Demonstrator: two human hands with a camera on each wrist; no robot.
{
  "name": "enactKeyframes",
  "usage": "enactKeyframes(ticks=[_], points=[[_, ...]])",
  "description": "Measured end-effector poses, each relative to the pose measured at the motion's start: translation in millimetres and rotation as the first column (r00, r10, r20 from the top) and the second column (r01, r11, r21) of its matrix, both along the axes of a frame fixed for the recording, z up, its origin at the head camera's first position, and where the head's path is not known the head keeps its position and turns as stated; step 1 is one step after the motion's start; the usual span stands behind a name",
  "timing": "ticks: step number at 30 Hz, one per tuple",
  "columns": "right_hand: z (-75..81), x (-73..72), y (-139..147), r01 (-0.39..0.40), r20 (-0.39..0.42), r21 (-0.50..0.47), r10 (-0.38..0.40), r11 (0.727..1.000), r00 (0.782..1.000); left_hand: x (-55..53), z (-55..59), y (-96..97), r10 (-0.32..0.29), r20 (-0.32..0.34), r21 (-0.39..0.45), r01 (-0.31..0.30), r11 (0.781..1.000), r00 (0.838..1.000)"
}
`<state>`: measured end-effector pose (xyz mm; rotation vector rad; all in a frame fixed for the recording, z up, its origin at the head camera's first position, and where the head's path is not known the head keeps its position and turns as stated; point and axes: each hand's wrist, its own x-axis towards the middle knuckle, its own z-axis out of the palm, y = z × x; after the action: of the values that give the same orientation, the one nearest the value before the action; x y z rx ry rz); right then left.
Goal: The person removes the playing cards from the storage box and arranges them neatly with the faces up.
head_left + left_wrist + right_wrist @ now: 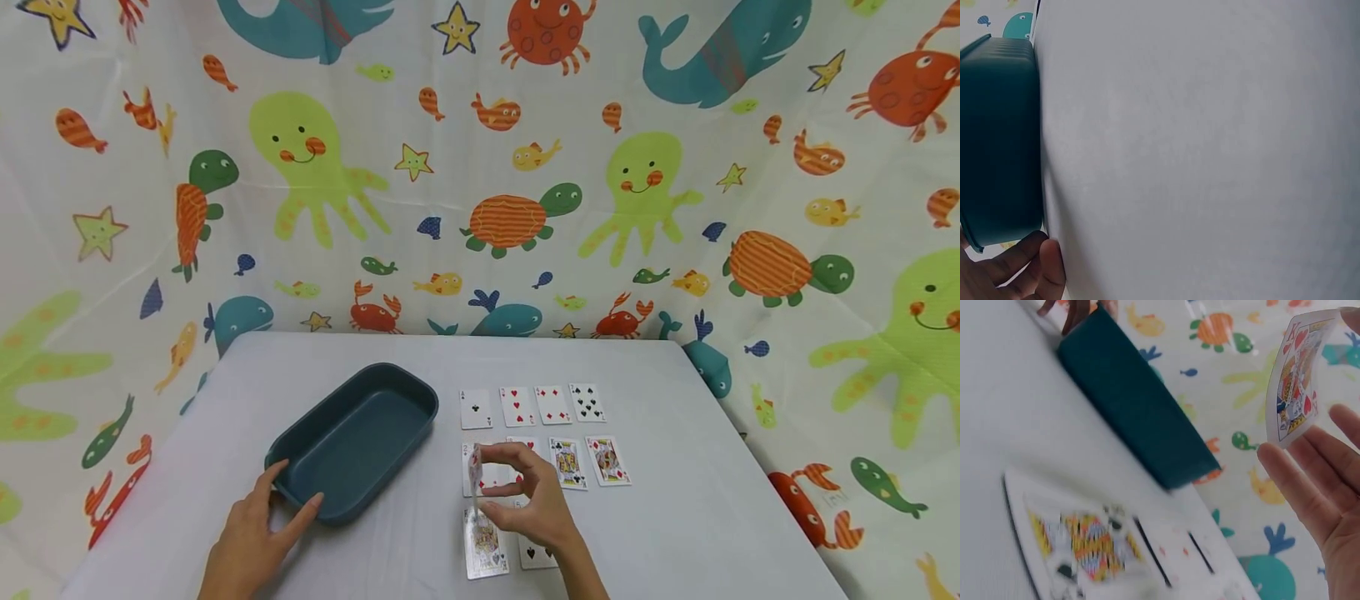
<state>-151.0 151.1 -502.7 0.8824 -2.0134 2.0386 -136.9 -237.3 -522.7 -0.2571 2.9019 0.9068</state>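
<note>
My right hand [528, 492] holds a king of hearts [1297, 378] between thumb and fingers, raised above the laid-out cards. In the right wrist view the card bows slightly; from the head it appears nearly edge-on. Below the hand lie a black-suited face card [486, 554] and a spade card [536, 556], the latter partly hidden by the hand and wrist. At the near left end of a dark teal tray [352, 512], my left hand [251, 533] grips the rim, thumb over the edge and other fingers outside. The tray's inside shows no contents.
Face-up cards lie in rows right of the tray. The far row includes an ace of clubs [476, 410], a heart card [517, 407], a diamond card [552, 406] and a spade card [587, 403]. Two face cards [608, 461] sit nearer. A sea-animal curtain [480, 275] surrounds the white table [705, 517].
</note>
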Motion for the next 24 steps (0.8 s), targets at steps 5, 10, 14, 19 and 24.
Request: enactKeyframes(ticks=[5,10,14,19,24], points=[[-4.5,12.3,27.9,0.063,0.003,0.020,-0.063,0.998,0.998,-0.2,1.3,0.0,-0.005,0.004,-0.003,0.005,1.000,1.000],[-4.0,24.7,57.8,0.125,-0.018,0.097,-0.123,0.987,0.992,-0.5,2.8,1.5,-0.012,0.018,0.002,0.012,1.000,1.000],[0.3,31.3,80.4,0.160,-0.043,0.189,-0.155,0.969,0.987,-1.5,5.4,1.2,-0.003,0.032,-0.003,0.003,1.000,0.999],[8.2,38.1,104.5,0.214,-0.041,0.301,-0.211,0.930,0.977,-2.1,6.7,-0.5,-0.003,0.047,-0.004,0.003,1.000,0.999],[8.4,43.5,122.6,0.241,-0.060,0.415,-0.238,0.878,0.969,-3.1,7.1,-1.1,-0.008,0.052,-0.009,0.008,1.000,0.999]])
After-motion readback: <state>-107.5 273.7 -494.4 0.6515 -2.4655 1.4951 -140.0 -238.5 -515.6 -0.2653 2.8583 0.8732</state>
